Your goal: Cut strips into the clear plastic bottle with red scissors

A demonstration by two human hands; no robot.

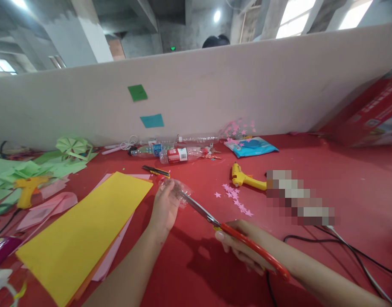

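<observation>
Pinching a clear plastic piece point(184, 187) between thumb and fingers, the left hand point(164, 209) is holding it over the middle of the red surface point(358, 183). The right hand point(239, 243) is gripping red-handled scissors point(211, 219), whose blades are reaching to the plastic. Just beyond, a utility knife point(155, 171) is lying near the left fingertips. Pink stars point(237, 200) are scattering across the surface to the right, before a yellow glue gun point(247, 177). To the left, a yellow sheet point(87, 234) is covering orange and pink paper, with pale green paper point(23, 170) spreading farther out. Plastic bottles point(178, 155) and a blue packet point(251, 147) are lying toward the white partition point(196, 94), which is bearing a green square point(137, 92) and a blue one. Behind it, a person's dark hair point(216, 41) is showing, a ceiling light point(217, 16) is glowing, and bright windows point(294, 17) are lighting the bare concrete room.
</observation>
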